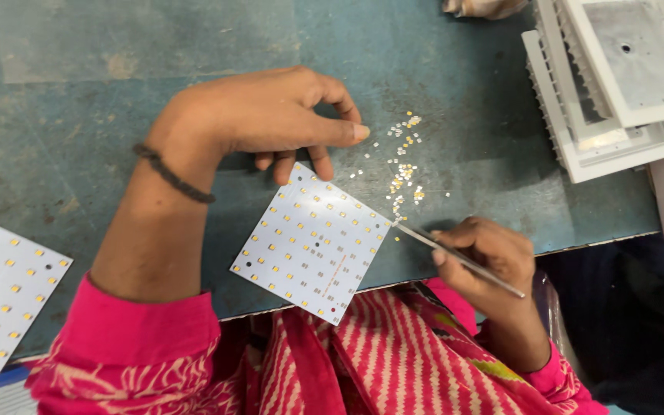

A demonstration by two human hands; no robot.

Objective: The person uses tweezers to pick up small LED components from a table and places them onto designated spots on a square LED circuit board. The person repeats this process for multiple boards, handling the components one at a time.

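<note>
- While the left hand (270, 115) rests fingers-down at the top corner of the white square LED board (313, 242), holding nothing, the right hand (489, 253) is pinched shut on thin metal tweezers (455, 257).
- Tweezers' long axis runs lower-right to upper-left, tips at the board's right edge.
- Loose tiny chips (403, 165) scattered just above look featherlight and easy to flick; grab by the sides.
- Board sits tilted like a diamond at the table (78, 100) edge; probably stiff and light.
</note>
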